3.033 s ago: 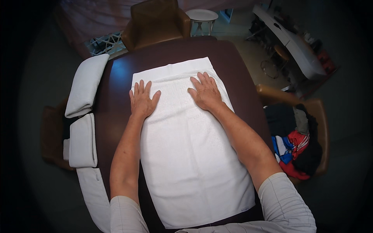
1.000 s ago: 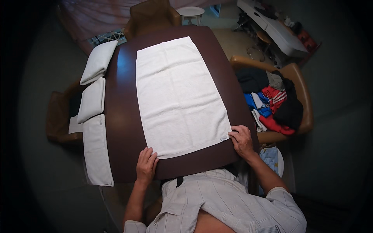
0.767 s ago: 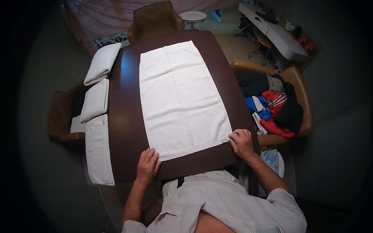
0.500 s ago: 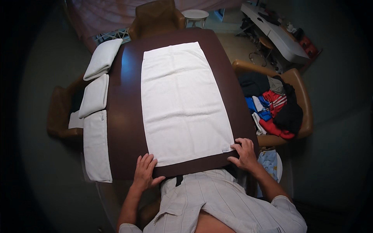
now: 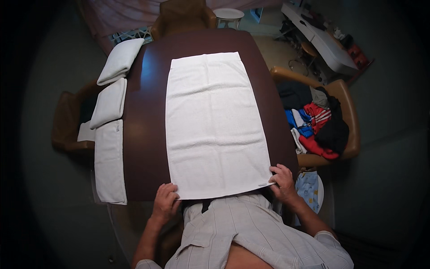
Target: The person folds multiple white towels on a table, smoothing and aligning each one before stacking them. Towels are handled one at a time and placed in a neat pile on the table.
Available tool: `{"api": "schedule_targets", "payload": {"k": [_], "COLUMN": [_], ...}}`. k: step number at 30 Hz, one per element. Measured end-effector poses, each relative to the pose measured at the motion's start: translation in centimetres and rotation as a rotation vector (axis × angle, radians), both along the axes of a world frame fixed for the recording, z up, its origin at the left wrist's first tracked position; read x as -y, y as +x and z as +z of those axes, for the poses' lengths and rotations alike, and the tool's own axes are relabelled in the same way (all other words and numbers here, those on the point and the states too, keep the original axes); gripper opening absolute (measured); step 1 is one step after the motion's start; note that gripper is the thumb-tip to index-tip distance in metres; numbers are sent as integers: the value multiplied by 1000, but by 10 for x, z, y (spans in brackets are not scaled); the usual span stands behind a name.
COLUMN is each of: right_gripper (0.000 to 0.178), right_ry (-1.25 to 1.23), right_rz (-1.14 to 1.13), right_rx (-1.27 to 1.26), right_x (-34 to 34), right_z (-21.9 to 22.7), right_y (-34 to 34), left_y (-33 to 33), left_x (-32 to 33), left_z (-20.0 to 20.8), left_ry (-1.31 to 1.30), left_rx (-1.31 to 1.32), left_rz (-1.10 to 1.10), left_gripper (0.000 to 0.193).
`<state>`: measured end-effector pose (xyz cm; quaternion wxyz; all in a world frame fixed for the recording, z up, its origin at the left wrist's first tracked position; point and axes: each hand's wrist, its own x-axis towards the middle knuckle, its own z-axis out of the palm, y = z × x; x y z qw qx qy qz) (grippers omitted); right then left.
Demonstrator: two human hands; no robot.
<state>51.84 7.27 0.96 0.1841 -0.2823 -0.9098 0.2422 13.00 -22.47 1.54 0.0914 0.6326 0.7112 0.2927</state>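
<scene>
1. Main item: white towel point(image 5: 212, 121), spread flat, lengthwise, approx. mid-width on dk. brown table point(image 5: 145, 143). Two shallow creases run crosswise; a small label point(image 5: 263, 184) sits at the near R corner.
2. L hand point(image 5: 166, 201): fingers curled, nearly closed; has the towel's near L corner pinched btwn fingers & thumb.
3. R hand point(image 5: 282, 183): partly curled, thumb and forefinger closed on the near R corner, beside the label.
4. Near edge of towel: pulled fairly straight btwn hands, at the table's near edge, just in front of the lt. checked shirt point(image 5: 237, 224). Overhang, if any, is hard to tell; view there is dim.
5. L side of table: three folded white towels in a row, i.e. far folded towel point(image 5: 120, 60), mid folded towel point(image 5: 109, 103), near folded towel point(image 5: 109, 161). Brown L chair point(image 5: 67, 119) stands alongside.
6. R side: tan R chair point(image 5: 352, 121) w/ heaped clothes point(image 5: 316, 121) (black, red, blue, white, etc.). Nr. its front end, lt. blue cloth point(image 5: 307, 190) lies on a round white surface point(image 5: 320, 193).
7. Far end: brown armchair point(image 5: 183, 18), round white side table point(image 5: 229, 14) to its R; pink curtain point(image 5: 121, 15) behind. Far R: long white desk point(image 5: 324, 42).
</scene>
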Motion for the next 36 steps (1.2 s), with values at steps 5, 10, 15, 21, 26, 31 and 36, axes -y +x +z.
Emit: {"api": "schedule_targets", "payload": {"k": [5,10,15,21,26,31,36], "right_gripper": [13,7,7,12,12,19,20], "right_ry": [-377,-473,-342,-375,-378,-353,-283], "right_rz": [-160,-227,-251,-275,-332,-421,-477], "right_rx": [-205,-368,-489,-558,-482,-399,-268], "right_x": [-19,-59,-110,-180,-233,-266,-268], "right_z": [37,47,55,51,28,-8,-20], "right_y": [-27,-58,-110,-176,-227,-263,-279], "left_y": [-5,-26,-60,-111,-163,-201,-215], "left_x": [-27,-65,-125,-196,-251,-288,-297], "left_z": [24,34,43,46,15,-37,-59], "left_ry": [210,311,471,474,356,211,150], "left_rx": [263,383,432,522,564,561,485], "left_rz": [150,352,362,390,473,570,628], "left_gripper": [16,9,9,11,11,14,19]}}
